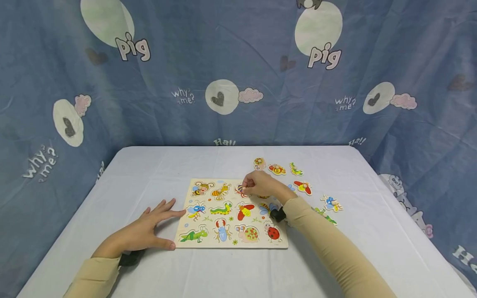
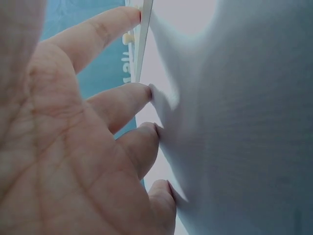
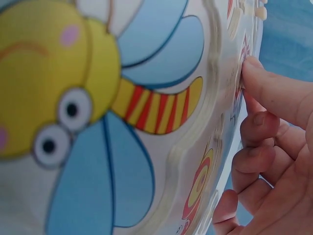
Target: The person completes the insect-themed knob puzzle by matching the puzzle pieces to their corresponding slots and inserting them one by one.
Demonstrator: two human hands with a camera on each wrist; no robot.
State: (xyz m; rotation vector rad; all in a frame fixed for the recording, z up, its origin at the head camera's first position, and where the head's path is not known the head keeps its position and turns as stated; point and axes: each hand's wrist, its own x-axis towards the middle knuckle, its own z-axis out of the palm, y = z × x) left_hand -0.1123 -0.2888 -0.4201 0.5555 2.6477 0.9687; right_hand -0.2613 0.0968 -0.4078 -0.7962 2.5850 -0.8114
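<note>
A wooden insect puzzle board [image 1: 203, 244] lies flat on the table, its recesses picturing insects such as a ladybug [image 1: 273, 233] and a green grasshopper [image 1: 194, 235]. My left hand [image 1: 150, 225] is spread at the board's left side, thumb and index fingertips against its edge. In the left wrist view, the other fingertips [image 2: 146, 132] rest on the white cloth. Over the top row, my right hand [image 1: 261, 184] pinches a striped spider puzzle piece [image 1: 240, 189] between thumb and index finger. The right wrist view shows these fingertips [image 3: 253, 63] low at the board, the piece largely hidden.
Loose knobbed pieces lie behind and right of the board: a snail [image 1: 259, 163], a caterpillar [image 1: 296, 169], a red-winged firefly [image 1: 302, 187] and a blue mosquito [image 1: 331, 203]. A green piece [image 1: 326, 215] is partly behind the right forearm. A blue printed curtain [image 1: 238, 54] surrounds the white table.
</note>
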